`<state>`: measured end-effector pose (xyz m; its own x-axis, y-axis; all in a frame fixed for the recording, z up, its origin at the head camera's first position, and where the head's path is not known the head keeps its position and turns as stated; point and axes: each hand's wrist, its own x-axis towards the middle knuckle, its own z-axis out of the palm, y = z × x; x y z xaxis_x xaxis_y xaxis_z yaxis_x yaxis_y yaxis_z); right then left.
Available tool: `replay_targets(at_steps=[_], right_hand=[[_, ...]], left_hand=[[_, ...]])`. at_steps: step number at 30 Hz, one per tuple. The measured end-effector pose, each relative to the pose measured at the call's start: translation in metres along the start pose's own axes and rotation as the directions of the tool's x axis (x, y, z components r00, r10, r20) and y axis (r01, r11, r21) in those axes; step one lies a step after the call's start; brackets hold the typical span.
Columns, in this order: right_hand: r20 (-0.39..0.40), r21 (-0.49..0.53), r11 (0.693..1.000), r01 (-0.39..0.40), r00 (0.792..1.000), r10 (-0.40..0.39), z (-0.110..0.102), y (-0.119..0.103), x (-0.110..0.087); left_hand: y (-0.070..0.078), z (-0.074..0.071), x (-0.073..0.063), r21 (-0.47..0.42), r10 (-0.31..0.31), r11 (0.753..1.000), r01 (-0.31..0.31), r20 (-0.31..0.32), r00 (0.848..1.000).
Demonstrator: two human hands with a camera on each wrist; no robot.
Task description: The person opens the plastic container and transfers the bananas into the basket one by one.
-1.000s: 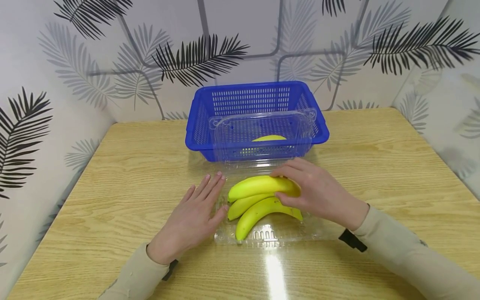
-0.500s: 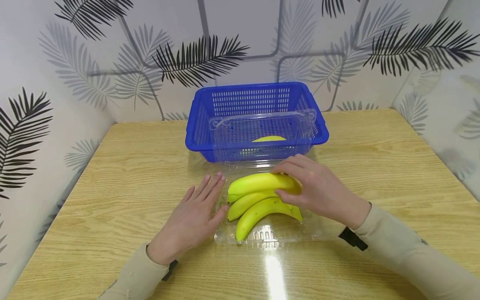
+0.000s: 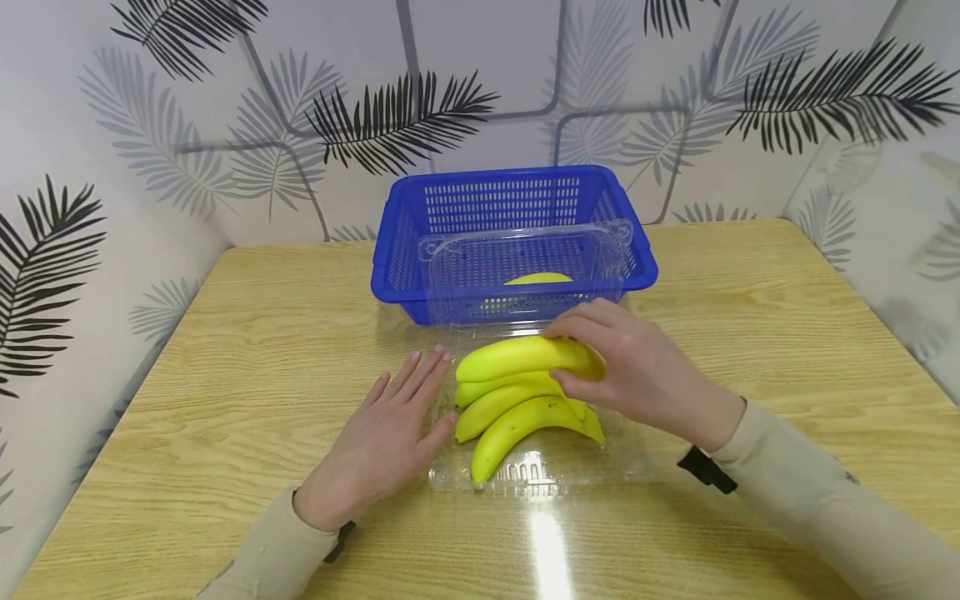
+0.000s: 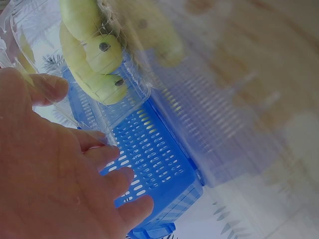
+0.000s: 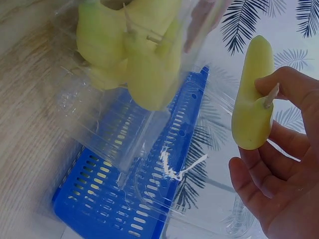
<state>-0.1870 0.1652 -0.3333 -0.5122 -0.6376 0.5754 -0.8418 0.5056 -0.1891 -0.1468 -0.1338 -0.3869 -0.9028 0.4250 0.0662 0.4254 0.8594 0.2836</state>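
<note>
"Right hand (image 3: 641,367) pinches one banana (image 3: 517,358) between thumb and fingers, over the clear container (image 3: 528,472). Tips?"

"Line it up with the other bananas (image 3: 525,427), I'd say, and ease it gently to avoid bruising. Left hand (image 3: 382,442), fingers straight, touches the container's left side, probably steadying it."

"And around?"

"Wood-grained surface (image 3: 277,333), blue basket (image 3: 502,200) at the far side, leaf-patterned wall (image 3: 487,50) beyond."

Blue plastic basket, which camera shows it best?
Head view, showing nearly the whole blue slotted plastic basket, rim and interior, partly through a clear plastic lid. Left wrist shows part, the left hand hiding some; right wrist, part, some behind the lid.
</note>
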Motion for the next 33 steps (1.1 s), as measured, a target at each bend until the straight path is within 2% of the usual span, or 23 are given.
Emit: replay_targets(at_steps=[33], right_hand=[[-0.054,-0.040,0.999,0.011,0.998,-0.013,-0.020,-0.002,0.014]], left_hand=[[0.000,0.001,-0.001,-0.002,0.002,1.000,-0.002,0.001,1.000]])
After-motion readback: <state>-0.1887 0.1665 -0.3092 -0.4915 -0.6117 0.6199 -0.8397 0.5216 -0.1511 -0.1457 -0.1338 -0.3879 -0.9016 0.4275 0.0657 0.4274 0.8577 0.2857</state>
